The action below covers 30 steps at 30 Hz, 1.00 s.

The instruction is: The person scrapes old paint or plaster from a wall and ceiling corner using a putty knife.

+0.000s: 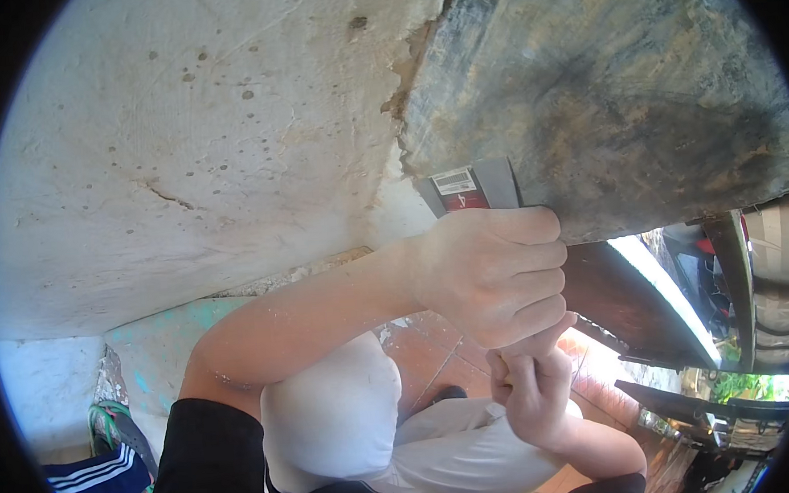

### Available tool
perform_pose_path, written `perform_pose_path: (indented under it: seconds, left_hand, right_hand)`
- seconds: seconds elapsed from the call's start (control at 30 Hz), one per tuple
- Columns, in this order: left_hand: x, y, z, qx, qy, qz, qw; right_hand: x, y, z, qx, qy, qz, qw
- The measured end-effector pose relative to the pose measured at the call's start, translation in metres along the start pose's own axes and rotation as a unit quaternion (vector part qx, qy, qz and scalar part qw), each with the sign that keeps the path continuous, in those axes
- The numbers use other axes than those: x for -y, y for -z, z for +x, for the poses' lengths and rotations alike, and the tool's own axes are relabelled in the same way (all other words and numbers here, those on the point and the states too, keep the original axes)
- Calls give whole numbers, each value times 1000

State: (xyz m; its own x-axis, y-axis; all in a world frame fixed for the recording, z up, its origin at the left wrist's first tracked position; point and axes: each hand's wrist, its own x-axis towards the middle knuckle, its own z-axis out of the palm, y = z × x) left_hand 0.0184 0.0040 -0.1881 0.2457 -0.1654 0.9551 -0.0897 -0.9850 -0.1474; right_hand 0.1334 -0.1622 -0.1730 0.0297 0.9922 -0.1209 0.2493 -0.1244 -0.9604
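My left hand [494, 277] is closed in a fist around the hidden handle of a putty knife. The wide grey blade of the putty knife [500, 186], with a white and red label, sticks out above the knuckles. It lies against the wall where the pale paint ends in a ragged, peeling edge. Directly below the left fist is my right hand [541, 399], its fingers curled in and its upper part touching the left hand. Whatever it grips is hidden. The stained grey-brown bare surface [601, 102] spreads to the right of the blade.
Pale wall [184, 150] with small dark spots fills the left. Dark boards [634, 305] and clutter stand at the right. Reddish floor tiles [427, 352] show below, near my white-trousered knees [332, 410]. A dark blue striped cloth [99, 481] and green hose [105, 418] lie lower left.
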Motion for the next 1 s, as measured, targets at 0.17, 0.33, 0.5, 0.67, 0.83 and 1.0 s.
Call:
perform_pose_path:
  seconds: [0.17, 0.33, 0.5, 0.67, 0.83, 1.0]
  left_hand:
    - [3, -16, 0, -58, -27, -2, 998]
    - [-4, -4, -1, 8, 3, -29, 1000]
    - [4, -4, 3, -30, 8, -11, 999]
    - [-5, -9, -1, -17, 24, -28, 999]
    - [0, -2, 3, -26, 42, 6, 999]
    - [2, -2, 6, -16, 34, -3, 999]
  right_hand:
    - [1, 2, 3, -5, 50, -73, 996]
    - [6, -1, -1, -12, 2, 0, 1000]
    - [12, 0, 0, -6, -35, 37, 999]
    - [9, 0, 0, 12, -36, 26, 999]
    - [16, -1, 6, 0, -74, 69, 995]
    - [29, 6, 12, 48, -99, 100, 989]
